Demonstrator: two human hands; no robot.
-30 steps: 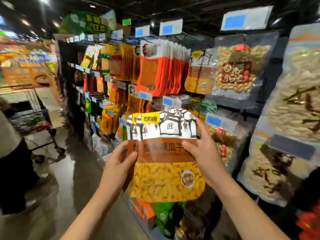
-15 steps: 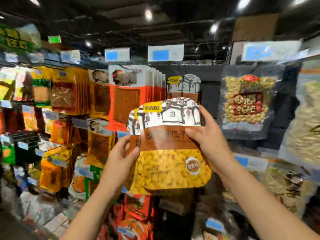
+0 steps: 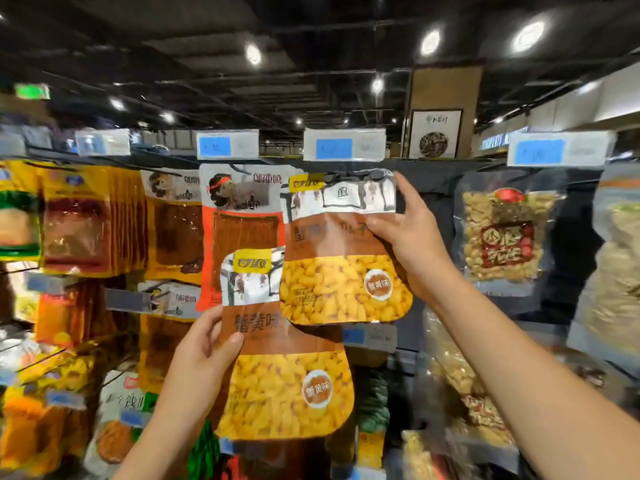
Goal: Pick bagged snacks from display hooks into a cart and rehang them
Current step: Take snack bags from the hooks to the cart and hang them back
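I hold two matching snack bags, each brown and white with a window of yellow kernels. My right hand (image 3: 408,230) grips the upper bag (image 3: 343,251) by its right edge, lifted to the top row under a blue price tag (image 3: 344,148). The hook behind that bag's top is hidden. My left hand (image 3: 204,351) pinches the lower bag (image 3: 287,375) at its left edge, thumb across the brown band. The lower bag's top tucks behind the upper one.
An orange pack of dried strips (image 3: 239,216) hangs just left of the upper bag. A clear bag of nuts with a red label (image 3: 502,233) hangs to the right. Yellow and orange packs (image 3: 86,216) crowd the left hooks. More bags hang below.
The bags, held together as one stack before, are now split. My right hand has raised one to the top row, and my left hand has kept the other lower. The view has tilted up.
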